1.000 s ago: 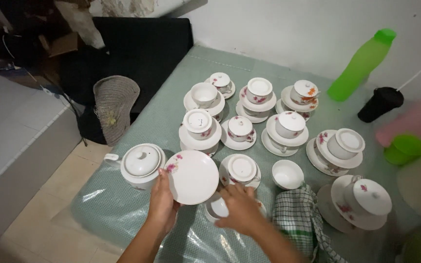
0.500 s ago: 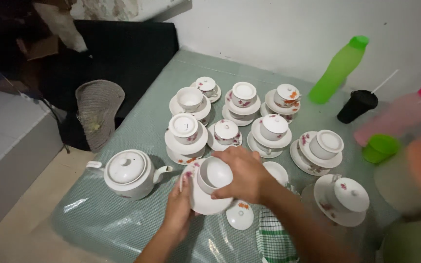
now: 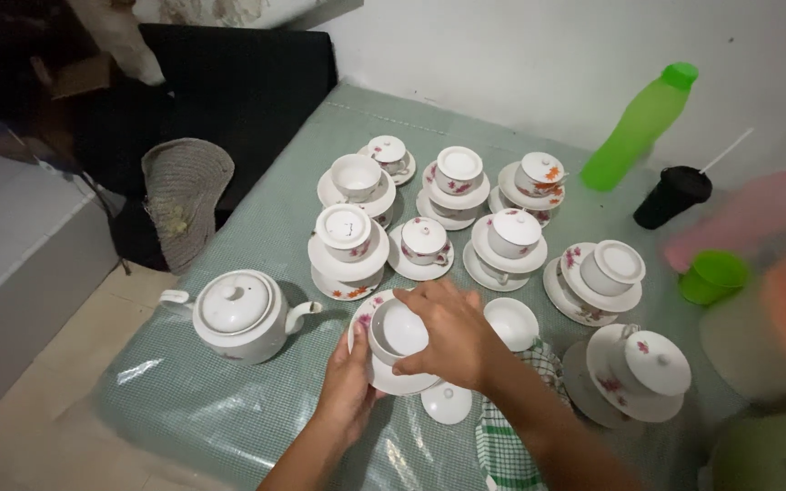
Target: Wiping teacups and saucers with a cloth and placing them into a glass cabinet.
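Low in the frame's centre, your right hand curls its fingers around a white cup on a floral saucer, which your left hand grips from below.

You look down at a tabletop under a pale green checked cloth with a glossy clear cover that catches soft overhead light. Its far edge runs along a plain white wall, slightly scuffed. To your left lies a beige tiled floor, and beside it a low grey-white block with a flat top. Behind the tabletop's left corner stands a black chair, with a woven grey hat leaning below it. The upper left corner is dark and cluttered.
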